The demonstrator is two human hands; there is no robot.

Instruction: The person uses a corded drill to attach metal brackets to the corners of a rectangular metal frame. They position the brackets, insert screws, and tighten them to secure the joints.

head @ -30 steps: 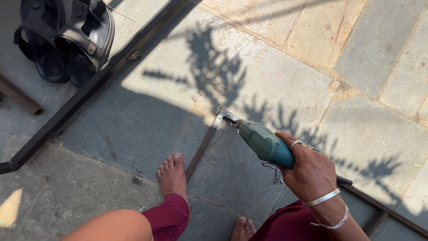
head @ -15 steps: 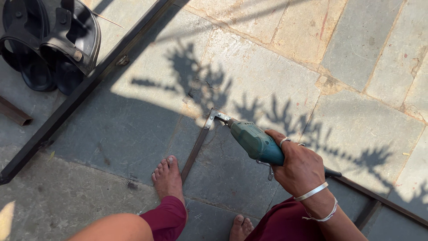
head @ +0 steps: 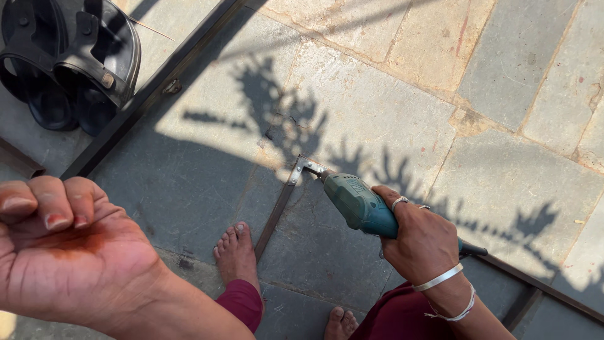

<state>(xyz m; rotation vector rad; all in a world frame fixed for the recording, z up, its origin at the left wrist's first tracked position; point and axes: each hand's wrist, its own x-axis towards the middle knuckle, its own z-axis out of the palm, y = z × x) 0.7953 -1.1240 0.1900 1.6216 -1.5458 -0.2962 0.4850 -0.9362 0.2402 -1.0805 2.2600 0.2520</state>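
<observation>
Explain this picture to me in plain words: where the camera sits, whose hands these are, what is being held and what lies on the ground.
The camera is worn on a person's head and looks down, so you see their own hands, knees and bare feet. The right hand, with rings and wrist bangles, grips a green power drill. Its tip meets the corner of a thin metal frame lying on the stone-paved floor. The left hand is raised close to the camera, palm up, fingers curled, holding nothing; its palm looks reddish-stained. One bare foot rests beside a frame bar. At top left lie dark sandals next to a long dark metal bar. Plant shadows fall across the stones.
</observation>
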